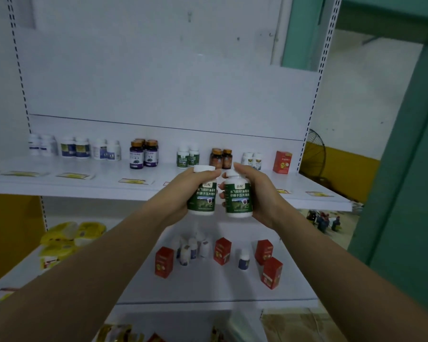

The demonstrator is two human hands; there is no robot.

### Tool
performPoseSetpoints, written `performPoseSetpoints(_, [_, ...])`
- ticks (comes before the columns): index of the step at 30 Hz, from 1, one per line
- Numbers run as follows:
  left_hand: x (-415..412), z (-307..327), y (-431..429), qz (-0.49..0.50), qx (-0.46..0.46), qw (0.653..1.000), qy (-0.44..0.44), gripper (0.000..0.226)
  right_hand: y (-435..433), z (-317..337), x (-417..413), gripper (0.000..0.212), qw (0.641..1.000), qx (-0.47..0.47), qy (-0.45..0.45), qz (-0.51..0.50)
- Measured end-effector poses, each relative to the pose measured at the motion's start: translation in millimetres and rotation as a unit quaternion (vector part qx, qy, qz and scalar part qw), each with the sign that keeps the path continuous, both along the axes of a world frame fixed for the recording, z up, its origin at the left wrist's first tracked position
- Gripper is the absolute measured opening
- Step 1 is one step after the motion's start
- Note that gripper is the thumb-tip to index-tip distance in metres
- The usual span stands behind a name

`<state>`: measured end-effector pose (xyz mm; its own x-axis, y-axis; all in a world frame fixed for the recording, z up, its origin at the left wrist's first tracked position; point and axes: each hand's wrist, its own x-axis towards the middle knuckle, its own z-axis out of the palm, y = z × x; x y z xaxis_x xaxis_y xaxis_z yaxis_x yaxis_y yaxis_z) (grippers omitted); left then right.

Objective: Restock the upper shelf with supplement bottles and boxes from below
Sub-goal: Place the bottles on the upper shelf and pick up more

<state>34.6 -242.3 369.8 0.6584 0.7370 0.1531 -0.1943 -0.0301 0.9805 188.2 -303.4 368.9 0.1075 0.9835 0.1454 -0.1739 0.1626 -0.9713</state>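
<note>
- My left hand point(181, 196) has its fingers curled round a white bottle with a green label point(202, 199), which it holds upright at the centre of the frame.
- My right hand point(258, 196) wraps a second, matching bottle point(239, 199), with the fingertips showing on its left side; the two bottles are just beside each other.
- Both bottles are in the air in front of the upper shelf point(97, 185), level with its front edge.
- Further back on that white shelf stand small groups of bottles, among them a green-labelled pair point(187, 156) just above my left hand, and a red box point(282, 162) at the right end.
- Yellow price tags point(74, 176) lie along the shelf's front.
- The lower shelf point(208, 290), in the lower centre, carries red boxes point(164, 262) and small white bottles point(190, 249), with yellow packets point(69, 235) to the left.
- A white back panel point(158, 82) fills the top of the frame.
- A green wall point(405, 218) runs down the right edge, with a dark fan point(315, 154) beside it against a yellow wall.
</note>
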Motion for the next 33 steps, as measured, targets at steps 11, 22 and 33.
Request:
performPoseSetpoints(11, [-24,16,49,0.050,-0.007,0.998,0.028,0.081,38,31,-13,0.025,0.999,0.026,-0.035,-0.010])
performPoseSetpoints(22, [0,5,159,0.085,0.042,0.994,0.047,0.054,152,21,13,0.011,0.992,0.011,-0.128,-0.019])
performPoseSetpoints(33, [63,-6,290,0.210,0.104,0.962,0.143,0.056,315,-1,76,0.047,0.944,-0.054,-0.314,-0.085])
